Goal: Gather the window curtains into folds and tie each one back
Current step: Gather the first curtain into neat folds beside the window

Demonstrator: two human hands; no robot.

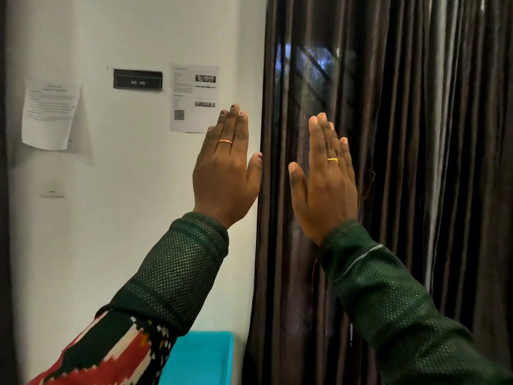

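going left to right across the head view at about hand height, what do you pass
curled paper notice → black wall panel → printed sheet with a QR code → left hand → right hand → dark curtain folds

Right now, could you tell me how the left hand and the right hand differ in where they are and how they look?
The left hand is raised in front of the white wall, its thumb by the curtain's edge; the right hand is raised in front of the dark brown curtain. The left hand's ring looks rose-coloured; the right hand's ring looks yellow. Both are open, fingers straight and upward, backs to the camera, gripping nothing, in dark green mesh sleeves.
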